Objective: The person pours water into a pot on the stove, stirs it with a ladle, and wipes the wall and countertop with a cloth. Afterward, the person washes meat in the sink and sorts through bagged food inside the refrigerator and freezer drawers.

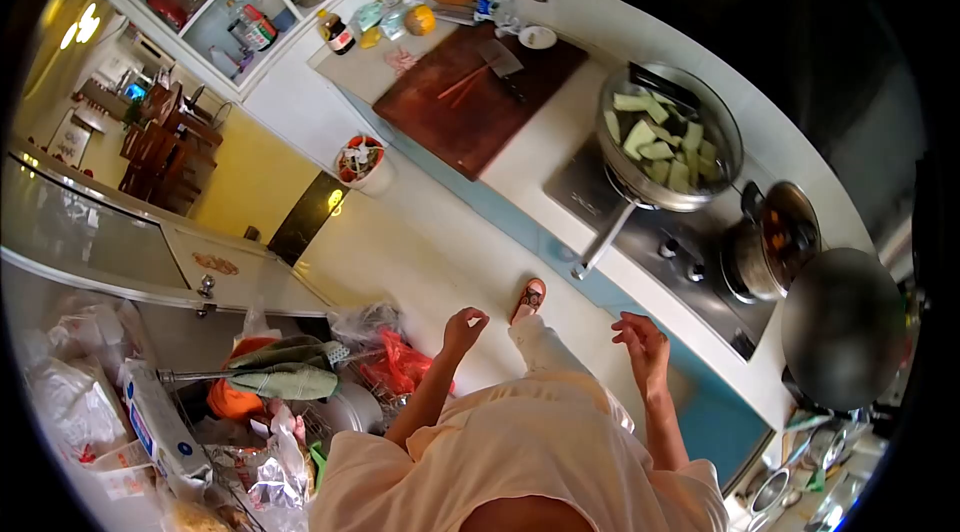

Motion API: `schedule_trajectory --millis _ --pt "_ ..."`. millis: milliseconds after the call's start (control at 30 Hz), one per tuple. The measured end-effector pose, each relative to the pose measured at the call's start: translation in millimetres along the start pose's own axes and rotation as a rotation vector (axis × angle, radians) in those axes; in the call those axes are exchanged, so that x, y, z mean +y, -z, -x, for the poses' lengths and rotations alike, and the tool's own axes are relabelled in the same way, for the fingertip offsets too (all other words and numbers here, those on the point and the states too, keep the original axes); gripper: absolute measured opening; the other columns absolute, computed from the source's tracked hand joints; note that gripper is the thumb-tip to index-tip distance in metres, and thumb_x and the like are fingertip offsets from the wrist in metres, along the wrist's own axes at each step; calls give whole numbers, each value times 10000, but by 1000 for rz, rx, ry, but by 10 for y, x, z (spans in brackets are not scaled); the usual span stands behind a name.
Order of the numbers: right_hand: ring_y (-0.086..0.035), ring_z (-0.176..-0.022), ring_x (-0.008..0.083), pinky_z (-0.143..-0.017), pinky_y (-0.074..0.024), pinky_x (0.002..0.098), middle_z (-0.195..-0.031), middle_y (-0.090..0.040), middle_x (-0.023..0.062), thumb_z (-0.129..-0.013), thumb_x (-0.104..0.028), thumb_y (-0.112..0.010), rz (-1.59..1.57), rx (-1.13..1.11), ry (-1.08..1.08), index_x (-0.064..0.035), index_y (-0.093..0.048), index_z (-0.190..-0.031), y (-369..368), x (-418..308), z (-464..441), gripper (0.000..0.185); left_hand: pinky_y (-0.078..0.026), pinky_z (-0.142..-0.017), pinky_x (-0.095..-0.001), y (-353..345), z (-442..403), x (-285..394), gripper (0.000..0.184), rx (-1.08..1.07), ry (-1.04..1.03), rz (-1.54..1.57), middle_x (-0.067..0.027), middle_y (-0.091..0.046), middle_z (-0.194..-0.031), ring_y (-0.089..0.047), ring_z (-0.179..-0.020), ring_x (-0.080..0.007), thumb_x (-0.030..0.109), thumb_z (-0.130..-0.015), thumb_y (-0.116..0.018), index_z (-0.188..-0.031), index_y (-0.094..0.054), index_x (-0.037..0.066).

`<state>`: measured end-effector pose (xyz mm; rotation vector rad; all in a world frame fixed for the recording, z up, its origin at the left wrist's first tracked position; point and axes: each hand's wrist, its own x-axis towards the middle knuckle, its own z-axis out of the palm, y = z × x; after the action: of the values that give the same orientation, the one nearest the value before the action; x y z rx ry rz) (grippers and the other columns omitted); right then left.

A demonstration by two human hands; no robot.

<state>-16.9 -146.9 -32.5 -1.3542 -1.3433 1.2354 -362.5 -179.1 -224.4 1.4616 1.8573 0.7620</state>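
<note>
My left hand (463, 330) hangs over the floor in front of my body, its fingers curled in and nothing visible in it. To the right, my right hand (642, 344) is bent with its fingers apart, holding nothing, near the counter's front edge. Beyond it on the stove (645, 237) stands a long-handled pan (680, 200) with pale green vegetable pieces (655, 142) inside; a dark object lies across its far side. Further right, a steel pot (755, 257) has dark contents. Neither hand touches the cookware.
A cutting board (430, 112) on the counter bears a cleaver (500, 58) and red sticks. A bin (372, 172) stands below. Bags and cloths (290, 372) crowd the lower left. A large blurred round dark object (843, 329) is at the right. A sandalled foot (528, 300) shows below.
</note>
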Motion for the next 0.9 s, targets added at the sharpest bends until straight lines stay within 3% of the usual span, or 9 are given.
schedule_trajectory --millis 200,300,433,667,900 --pt "-628 -716 155 -673 -496 272 -891 -651 98 -784 38 -595 110 -235 72 -23 -592 -1055 -796 -501 -1014 278 -478 -768 -344 801 -1174 -25 209 120 14 -104 -112 -649 -900 -615 -862 -275 204 -768 -677 -895 -628 46" --pt "-632 -710 156 -668 -503 271 -891 -649 103 -805 44 -563 140 -283 138 9 -590 -1046 -1119 -717 -1470 245 -476 -786 -346 1273 -1909 -148 212 164 -47 -122 -116 -648 -918 -614 -884 -275 173 -757 -683 -914 -621 44" --pt "-620 -690 145 -654 -487 258 -877 -646 103 -791 54 -574 192 -291 110 12 -596 -1021 -1458 -765 -2006 234 -473 -788 -348 1880 -2955 -167 217 286 -84 -205 -119 -639 -922 -605 -889 -281 155 -761 -676 -931 -608 39" --pt "-625 -689 151 -631 -487 260 -857 -646 99 -808 34 -571 261 -251 126 14 -596 -1006 -2003 -968 -2779 201 -460 -825 -372 2674 -4838 -363 311 361 -330 -222 -126 -610 -994 -575 -944 -301 140 -739 -675 -1023 -586 48" --pt "-637 -705 162 -640 -498 267 -844 -650 105 -810 12 -588 300 -64 37 6 -617 -979 -3094 -823 -3612 171 -445 -840 -397 3046 -6970 -602 375 185 -455 -343 -124 -580 -1055 -539 -957 -327 128 -691 -686 -1051 -584 97"
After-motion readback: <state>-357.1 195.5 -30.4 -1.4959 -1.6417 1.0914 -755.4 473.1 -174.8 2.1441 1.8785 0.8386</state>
